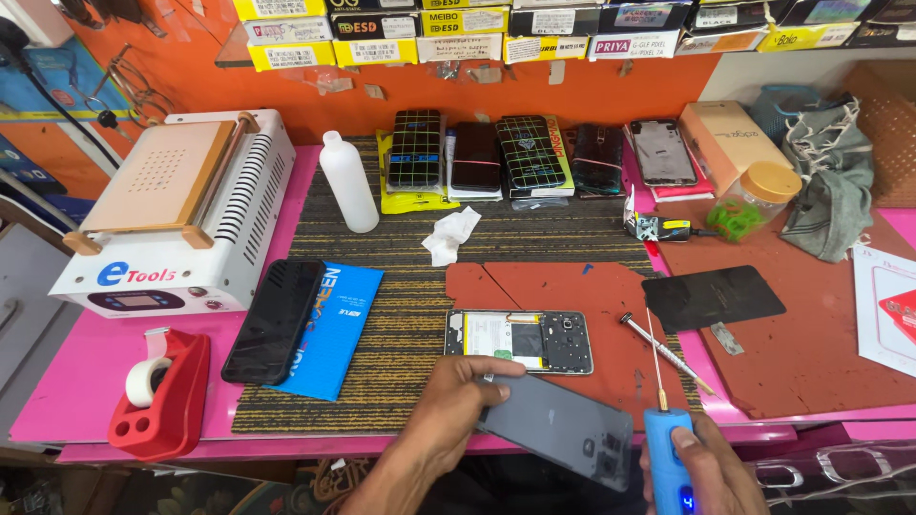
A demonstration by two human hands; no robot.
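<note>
1. Opened phone (518,340) – circuitry and battery exposed – lies flat on the red mat (572,286).
2. Left hand (456,401) pinches one grey back cover (563,429).
3. Right hand (701,472) clasps one blue electric screwdriver (665,439).
4. Five phones (534,153) line the back.

An orange wall (592,91) rises behind the pink table (86,372), with a shelf (477,43) of boxes along its top. A dark ribbed mat (401,334) covers the table's middle; even light falls throughout.
</note>
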